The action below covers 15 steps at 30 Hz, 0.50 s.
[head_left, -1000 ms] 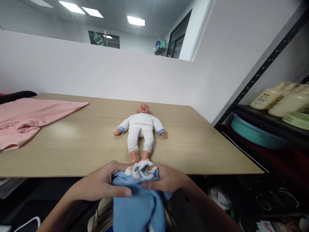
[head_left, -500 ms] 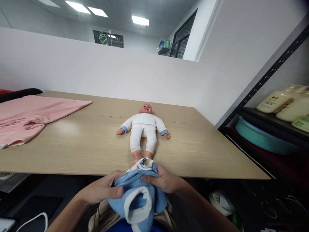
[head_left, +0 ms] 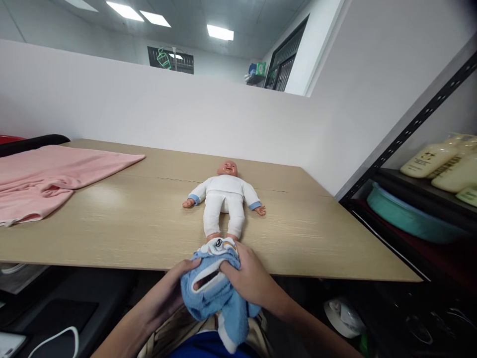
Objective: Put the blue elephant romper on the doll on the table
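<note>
A baby doll (head_left: pixel 224 199) in white clothes lies on its back on the wooden table (head_left: pixel 112 223), feet toward me. At the table's near edge both my hands bunch up a small blue fleece garment (head_left: pixel 216 291) with a white-lined opening and a printed patch on top. My left hand (head_left: pixel 172 291) grips its left side, fingers curled under the cloth. My right hand (head_left: pixel 248 278) clasps the right side, thumb at the white opening. The garment's front touches the doll's feet, which it hides.
A pink cloth (head_left: pixel 44 171) lies spread at the table's far left. A black metal shelf (head_left: pixel 410 164) stands on the right with cream bottles (head_left: pixel 428 159) and a teal basin (head_left: pixel 406 219). A white partition wall runs behind the table. A white cable (head_left: pixel 55 338) lies on the floor at lower left.
My hands have pushed the blue garment forward up to the doll's feet, and bunched it so that the white-lined opening faces me.
</note>
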Each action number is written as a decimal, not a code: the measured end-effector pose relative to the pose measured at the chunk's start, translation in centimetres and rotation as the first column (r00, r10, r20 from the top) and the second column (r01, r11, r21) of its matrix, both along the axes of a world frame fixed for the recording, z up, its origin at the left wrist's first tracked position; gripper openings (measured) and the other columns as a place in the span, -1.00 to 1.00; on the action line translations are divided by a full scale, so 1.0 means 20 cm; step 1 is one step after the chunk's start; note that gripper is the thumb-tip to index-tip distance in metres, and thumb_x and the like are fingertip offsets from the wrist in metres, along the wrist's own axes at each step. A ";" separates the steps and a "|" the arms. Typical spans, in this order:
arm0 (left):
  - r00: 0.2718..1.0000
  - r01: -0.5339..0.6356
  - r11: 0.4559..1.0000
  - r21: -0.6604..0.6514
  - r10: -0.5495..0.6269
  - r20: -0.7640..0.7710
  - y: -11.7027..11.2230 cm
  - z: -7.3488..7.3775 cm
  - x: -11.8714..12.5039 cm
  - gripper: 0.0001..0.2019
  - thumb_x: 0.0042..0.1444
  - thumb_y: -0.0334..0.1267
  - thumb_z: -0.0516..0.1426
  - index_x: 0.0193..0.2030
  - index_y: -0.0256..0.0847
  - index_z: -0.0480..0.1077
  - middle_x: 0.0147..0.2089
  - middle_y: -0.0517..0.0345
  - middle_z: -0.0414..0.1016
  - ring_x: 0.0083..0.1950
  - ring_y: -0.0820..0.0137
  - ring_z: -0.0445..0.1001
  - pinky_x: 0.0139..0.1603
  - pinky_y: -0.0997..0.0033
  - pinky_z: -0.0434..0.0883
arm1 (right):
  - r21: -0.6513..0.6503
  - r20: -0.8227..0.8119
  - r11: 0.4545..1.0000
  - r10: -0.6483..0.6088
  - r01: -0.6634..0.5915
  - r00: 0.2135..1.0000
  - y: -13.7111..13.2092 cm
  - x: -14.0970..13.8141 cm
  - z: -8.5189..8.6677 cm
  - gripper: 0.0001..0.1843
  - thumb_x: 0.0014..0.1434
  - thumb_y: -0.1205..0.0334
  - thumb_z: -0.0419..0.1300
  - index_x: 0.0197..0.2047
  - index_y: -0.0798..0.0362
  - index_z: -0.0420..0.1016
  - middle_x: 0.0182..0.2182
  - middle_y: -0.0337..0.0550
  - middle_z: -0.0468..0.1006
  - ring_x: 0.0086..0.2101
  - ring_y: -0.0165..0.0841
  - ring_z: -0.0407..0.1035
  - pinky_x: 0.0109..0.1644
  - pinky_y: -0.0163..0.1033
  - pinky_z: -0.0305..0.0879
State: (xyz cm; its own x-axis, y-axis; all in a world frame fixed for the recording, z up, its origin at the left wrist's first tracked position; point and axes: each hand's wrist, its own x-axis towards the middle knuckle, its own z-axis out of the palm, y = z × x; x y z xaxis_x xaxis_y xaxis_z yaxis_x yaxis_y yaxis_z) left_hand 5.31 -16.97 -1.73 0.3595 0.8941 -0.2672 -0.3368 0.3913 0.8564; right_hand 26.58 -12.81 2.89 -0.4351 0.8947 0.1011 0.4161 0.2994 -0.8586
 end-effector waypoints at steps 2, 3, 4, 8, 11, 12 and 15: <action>0.988 -0.026 0.996 0.081 0.038 -0.150 0.05 0.01 0.02 -0.48 0.22 0.26 0.34 -0.17 -0.26 0.58 -0.31 0.07 0.65 -0.19 0.17 0.61 -0.05 0.26 0.53 | 0.099 0.105 0.994 -0.053 0.042 0.993 0.03 -0.02 0.02 -0.82 0.29 0.34 0.22 -0.05 0.04 0.55 -0.06 -0.05 0.68 -0.04 -0.18 0.54 0.15 -0.11 0.43; 0.969 -0.013 0.989 0.150 0.049 -0.241 0.08 0.02 0.03 -0.47 0.20 0.25 0.35 -0.08 -0.25 0.57 -0.21 0.04 0.70 -0.10 0.12 0.64 0.00 0.23 0.53 | 0.120 0.165 0.991 -0.072 0.052 0.984 0.04 -0.03 0.03 -0.80 0.28 0.33 0.22 -0.03 0.05 0.54 -0.03 -0.01 0.67 -0.02 -0.15 0.54 0.15 -0.09 0.43; 0.939 0.009 0.975 0.223 0.069 -0.337 0.11 0.03 0.03 -0.47 0.20 0.23 0.36 -0.01 -0.24 0.55 -0.11 0.01 0.72 -0.02 0.08 0.64 0.05 0.21 0.53 | 0.131 0.226 0.989 -0.093 0.065 0.970 0.06 -0.03 0.04 -0.76 0.28 0.31 0.23 0.02 0.06 0.53 0.00 0.03 0.66 0.01 -0.10 0.53 0.16 -0.05 0.43; 0.630 0.096 0.913 0.397 0.253 -0.734 0.18 0.05 0.01 -0.52 0.33 0.21 0.22 0.05 -0.19 0.44 -0.06 -0.07 0.69 0.02 -0.02 0.64 -0.01 0.17 0.46 | 0.166 0.419 0.985 -0.114 0.047 0.901 0.11 -0.05 0.01 -0.53 0.35 0.26 0.20 0.31 0.10 0.39 0.18 0.16 0.56 0.17 0.02 0.49 0.21 0.03 0.39; 0.309 0.193 0.909 0.370 0.301 -0.902 0.22 0.01 0.00 -0.69 0.41 0.00 0.12 0.07 -0.21 0.34 -0.11 -0.15 0.67 -0.03 -0.09 0.66 -0.09 0.17 0.40 | 0.197 0.516 0.980 -0.136 0.037 0.846 0.13 -0.07 -0.02 -0.51 0.38 0.28 0.20 0.34 0.08 0.35 0.21 0.15 0.53 0.13 -0.01 0.52 0.13 -0.03 0.41; 0.242 0.215 0.913 0.347 0.295 -0.924 0.24 -0.01 0.00 -0.72 0.42 -0.08 0.10 0.11 -0.21 0.32 -0.10 -0.18 0.66 -0.02 -0.10 0.66 -0.09 0.17 0.40 | 0.198 0.544 0.980 -0.138 0.033 0.828 0.14 -0.08 -0.03 -0.52 0.38 0.28 0.21 0.33 0.07 0.35 0.21 0.15 0.55 0.11 -0.02 0.53 0.10 -0.05 0.41; 0.210 0.249 0.893 0.375 0.328 -0.921 0.28 -0.08 0.00 -0.78 0.38 -0.21 0.10 0.11 -0.19 0.32 0.02 -0.24 0.62 0.08 -0.08 0.63 0.01 0.13 0.44 | 0.159 0.610 0.987 -0.077 -0.027 0.789 0.16 -0.08 -0.05 -0.60 0.37 0.31 0.21 0.25 0.09 0.41 0.13 0.16 0.63 0.05 -0.01 0.57 0.04 -0.07 0.42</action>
State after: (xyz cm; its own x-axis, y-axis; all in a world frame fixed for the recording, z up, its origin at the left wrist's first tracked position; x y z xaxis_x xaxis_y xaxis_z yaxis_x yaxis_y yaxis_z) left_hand 5.31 -11.42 -3.41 0.0452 0.9987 -0.0246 0.8363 -0.0243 0.5478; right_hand 24.92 -9.62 1.88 -0.4292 0.9021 -0.0448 0.8475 0.3851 -0.3653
